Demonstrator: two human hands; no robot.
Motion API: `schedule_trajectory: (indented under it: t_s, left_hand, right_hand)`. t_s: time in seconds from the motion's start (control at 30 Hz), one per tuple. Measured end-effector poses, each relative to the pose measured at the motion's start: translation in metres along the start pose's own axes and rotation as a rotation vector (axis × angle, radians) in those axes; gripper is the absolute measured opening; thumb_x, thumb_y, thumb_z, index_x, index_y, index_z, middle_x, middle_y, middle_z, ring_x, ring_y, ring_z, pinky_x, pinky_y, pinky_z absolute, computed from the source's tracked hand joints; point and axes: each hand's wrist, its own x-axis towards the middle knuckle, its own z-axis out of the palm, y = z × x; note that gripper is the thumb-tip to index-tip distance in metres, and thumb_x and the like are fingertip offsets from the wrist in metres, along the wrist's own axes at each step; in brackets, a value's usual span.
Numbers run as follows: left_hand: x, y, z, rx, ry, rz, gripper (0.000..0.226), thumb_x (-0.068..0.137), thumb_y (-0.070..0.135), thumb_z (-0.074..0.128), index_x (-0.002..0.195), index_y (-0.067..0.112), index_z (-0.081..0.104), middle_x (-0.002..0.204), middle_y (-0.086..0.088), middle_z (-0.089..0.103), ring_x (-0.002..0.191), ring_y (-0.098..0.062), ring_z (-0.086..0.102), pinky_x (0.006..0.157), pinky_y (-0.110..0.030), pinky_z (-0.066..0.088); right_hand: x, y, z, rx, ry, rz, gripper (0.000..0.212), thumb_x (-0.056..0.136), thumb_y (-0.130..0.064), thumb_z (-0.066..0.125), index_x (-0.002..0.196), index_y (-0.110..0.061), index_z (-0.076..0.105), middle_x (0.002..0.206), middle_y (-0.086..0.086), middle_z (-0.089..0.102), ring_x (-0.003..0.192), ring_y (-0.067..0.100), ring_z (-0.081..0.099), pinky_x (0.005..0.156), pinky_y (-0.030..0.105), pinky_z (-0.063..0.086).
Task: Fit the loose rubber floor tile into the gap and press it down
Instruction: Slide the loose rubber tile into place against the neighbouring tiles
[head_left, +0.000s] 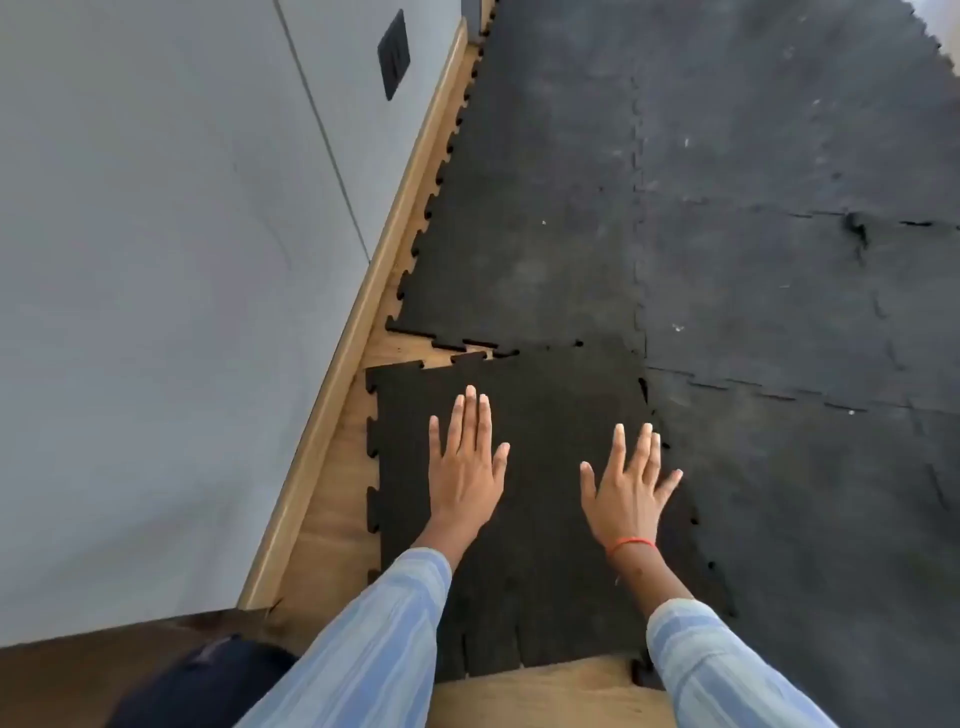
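Observation:
The loose black rubber tile (540, 415) with jigsaw edges lies on the wooden floor in the gap beside the laid rubber flooring (727, 234). Its far right part meets the neighbouring tiles; at the far left a wedge of bare wood (410, 353) shows between its teeth and the tile beyond. My left hand (465, 467) rests flat on the tile's left half, fingers spread. My right hand (628, 493), with a red thread at the wrist, lies flat near the tile's right seam (675, 467).
A grey wall (156, 286) with a wooden skirting board (363, 312) runs along the left, leaving a strip of bare wood floor (337, 509) beside the tile. A dark vent plate (393, 54) sits on the wall. Bare wood (545, 696) shows below the tile.

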Motion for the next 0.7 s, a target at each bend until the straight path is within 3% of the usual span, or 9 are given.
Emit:
schedule_trajectory:
  t_s: [0.17,0.4,0.53,0.6,0.7]
  left_hand:
    - [0.011,-0.005,0.07,0.038,-0.089,-0.052,0.067,0.096,0.049,0.003,0.151,0.011,0.0,0.162,-0.009,0.003,0.149,-0.024,0.002,0.116,-0.047,-0.002]
    - [0.009,-0.033,0.12,-0.01,-0.272,-0.141,0.07,0.1,0.052,0.016,0.153,0.011,-0.003,0.162,-0.008,-0.007,0.149,-0.025,-0.004,0.119,-0.049,0.005]
    - [0.003,-0.048,0.137,0.022,-0.267,-0.161,0.071,0.099,0.053,0.019,0.153,0.012,-0.003,0.162,-0.008,-0.009,0.149,-0.028,-0.005,0.118,-0.051,0.006]
    - [0.001,-0.053,0.137,0.016,-0.232,-0.239,0.074,0.098,0.055,0.021,0.154,0.013,-0.002,0.161,-0.012,-0.008,0.148,-0.032,-0.005,0.117,-0.053,0.006]
    - [0.001,-0.067,0.131,-0.041,-0.205,-0.488,0.09,0.092,0.067,0.026,0.154,0.008,-0.001,0.159,-0.024,-0.009,0.147,-0.039,-0.005,0.117,-0.056,0.01]
  right_hand:
    - [0.013,0.024,0.068,-0.063,-0.107,-0.012,0.068,0.091,-0.04,0.052,0.148,-0.011,0.028,0.157,0.022,0.019,0.148,0.035,0.013,0.111,0.069,0.011]
    - [0.053,0.039,0.091,-0.041,-0.247,0.231,0.1,0.08,-0.068,0.051,0.152,-0.012,0.01,0.161,0.018,-0.001,0.149,0.031,-0.008,0.115,0.063,0.003]
    - [0.06,0.054,0.087,-0.055,-0.302,0.285,0.123,0.065,-0.085,0.048,0.152,-0.012,0.001,0.16,0.019,-0.009,0.148,0.031,-0.013,0.114,0.062,0.0]
    - [0.065,0.059,0.085,-0.054,-0.324,0.286,0.131,0.059,-0.089,0.048,0.152,-0.011,-0.002,0.16,0.02,-0.011,0.148,0.033,-0.013,0.114,0.062,-0.001]
    - [0.071,0.062,0.081,-0.041,-0.339,0.296,0.14,0.053,-0.09,0.053,0.151,-0.008,-0.005,0.16,0.019,-0.013,0.148,0.033,-0.013,0.115,0.061,-0.001]
